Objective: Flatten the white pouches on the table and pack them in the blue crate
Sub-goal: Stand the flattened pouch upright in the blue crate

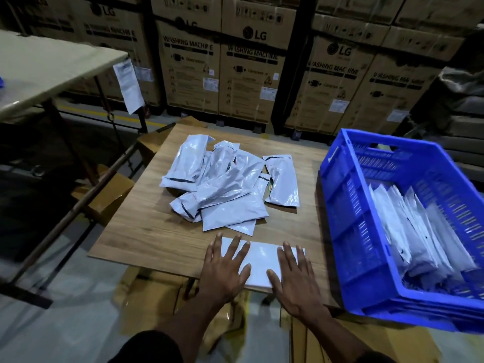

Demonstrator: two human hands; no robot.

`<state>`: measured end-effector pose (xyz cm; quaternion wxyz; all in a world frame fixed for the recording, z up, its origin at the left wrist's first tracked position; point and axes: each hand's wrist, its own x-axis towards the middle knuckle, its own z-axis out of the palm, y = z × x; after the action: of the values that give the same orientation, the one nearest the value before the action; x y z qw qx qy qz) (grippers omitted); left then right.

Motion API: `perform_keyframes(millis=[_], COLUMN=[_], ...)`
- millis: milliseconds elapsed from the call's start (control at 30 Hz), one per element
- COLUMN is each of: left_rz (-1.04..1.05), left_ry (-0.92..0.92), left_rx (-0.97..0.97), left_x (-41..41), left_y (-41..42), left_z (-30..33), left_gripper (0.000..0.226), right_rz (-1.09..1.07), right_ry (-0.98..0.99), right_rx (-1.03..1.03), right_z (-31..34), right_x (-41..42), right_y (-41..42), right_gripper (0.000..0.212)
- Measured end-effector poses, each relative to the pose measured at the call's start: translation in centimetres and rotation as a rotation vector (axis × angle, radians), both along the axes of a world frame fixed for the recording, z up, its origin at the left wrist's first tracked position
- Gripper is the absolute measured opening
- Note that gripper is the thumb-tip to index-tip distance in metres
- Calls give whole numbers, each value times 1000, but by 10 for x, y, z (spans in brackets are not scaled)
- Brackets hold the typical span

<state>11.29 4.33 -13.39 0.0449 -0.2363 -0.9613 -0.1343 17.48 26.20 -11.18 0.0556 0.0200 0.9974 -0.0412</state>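
Observation:
One white pouch lies flat at the near edge of the wooden table. My left hand presses on its left end with straight, spread fingers. My right hand presses on its right end the same way. Behind them a loose pile of several white pouches covers the middle of the table, some puffed and creased. The blue crate stands to the right of the table, and several flattened pouches stand on edge inside it, leaning together.
Cardboard boxes sit under and beside the wooden table. A long pale table stands at the left with a paper sheet hanging from its corner. Stacked washing machine cartons form a wall behind.

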Motion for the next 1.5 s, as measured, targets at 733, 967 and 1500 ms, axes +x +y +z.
perform_keyframes(millis=[733,967,1500], left_rz=[-25,-32,-74], left_ry=[30,6,-45], left_rx=[42,19,-167], left_x=[5,4,-8], left_y=[-7,-10,-17], left_z=[-3,1,31], left_gripper=[59,59,78], right_rz=[154,202,437], right_ry=[-14,-29,429], right_rx=[-29,-63,46], right_z=[8,16,42], right_x=[1,7,-1], right_y=[-6,2,-6], right_gripper=[67,88,13])
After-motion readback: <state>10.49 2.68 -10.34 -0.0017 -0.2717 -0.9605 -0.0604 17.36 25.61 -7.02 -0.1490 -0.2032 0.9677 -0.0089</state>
